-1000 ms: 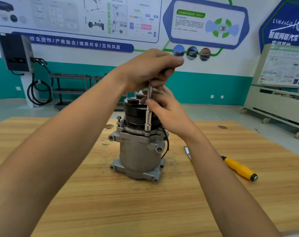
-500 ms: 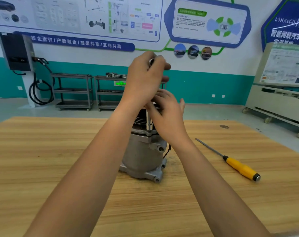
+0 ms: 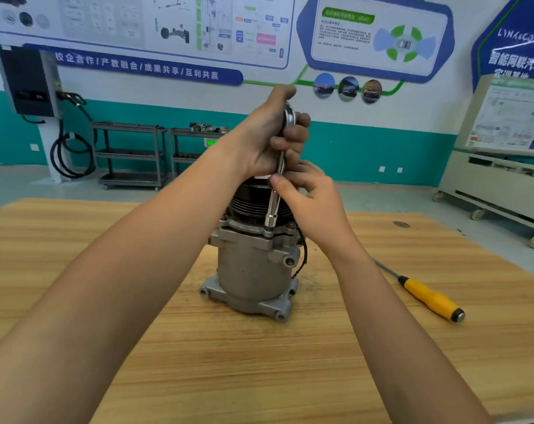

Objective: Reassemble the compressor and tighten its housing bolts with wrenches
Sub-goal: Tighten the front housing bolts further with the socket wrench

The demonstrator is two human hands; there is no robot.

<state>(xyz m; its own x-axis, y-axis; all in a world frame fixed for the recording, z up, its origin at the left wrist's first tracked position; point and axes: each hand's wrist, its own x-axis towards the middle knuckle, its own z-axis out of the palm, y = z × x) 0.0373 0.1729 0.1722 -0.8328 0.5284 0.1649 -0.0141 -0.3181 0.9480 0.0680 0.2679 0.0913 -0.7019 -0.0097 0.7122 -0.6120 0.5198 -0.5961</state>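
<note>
The left hand (image 3: 267,142) covers the middle of the socket wrench (image 3: 273,209) and, with the right hand (image 3: 310,203), most of the pulley (image 3: 250,200) atop the compressor (image 3: 253,270). The right forearm hides part of the screwdriver (image 3: 429,296) shaft. The desk (image 3: 76,228) runs off the frame's lower edge; small parts on the far shelf (image 3: 198,130) are too small to identify.

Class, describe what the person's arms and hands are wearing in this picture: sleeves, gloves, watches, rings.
Nothing is worn. Both forearms are bare as far as the frame shows, with no sleeves visible. The left hand and right hand have no gloves, watch or rings in sight.
</note>
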